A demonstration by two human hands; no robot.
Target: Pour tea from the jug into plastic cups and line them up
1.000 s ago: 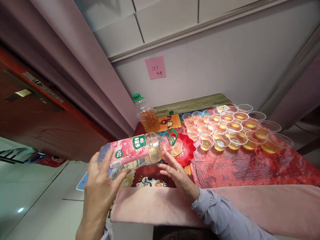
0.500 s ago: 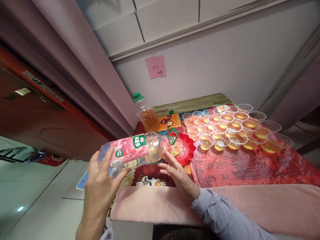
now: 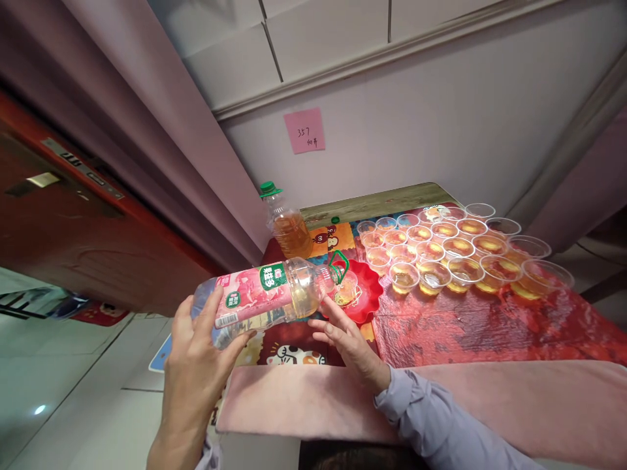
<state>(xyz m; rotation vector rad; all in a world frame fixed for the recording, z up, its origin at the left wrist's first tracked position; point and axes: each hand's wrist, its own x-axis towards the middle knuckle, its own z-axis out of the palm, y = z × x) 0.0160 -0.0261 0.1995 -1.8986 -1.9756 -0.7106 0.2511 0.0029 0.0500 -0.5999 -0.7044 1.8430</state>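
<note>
My left hand [image 3: 198, 349] is wrapped round the base end of a large clear juice bottle [image 3: 252, 294] with a pink label. The bottle lies tipped nearly level, its neck with a green carry ring [image 3: 339, 267] pointing right, and pale yellow juice sits toward its shoulder. My right hand [image 3: 350, 339] has its fingers stretched out under the neck; a fingertip is at the bottle's shoulder, and I cannot tell whether it bears weight. Below the neck is a red scalloped dish [image 3: 375, 297] holding what looks like a clear cup [image 3: 349, 287], partly hidden by the bottle.
Several clear plastic cups [image 3: 467, 271] with yellow juice stand close together on the red table cover [image 3: 441, 333]. A second juice bottle [image 3: 292, 234] with a green cap stands upright at the back left. A loose green cap [image 3: 336, 220] lies behind. Pink cloth [image 3: 313, 398] covers the front edge.
</note>
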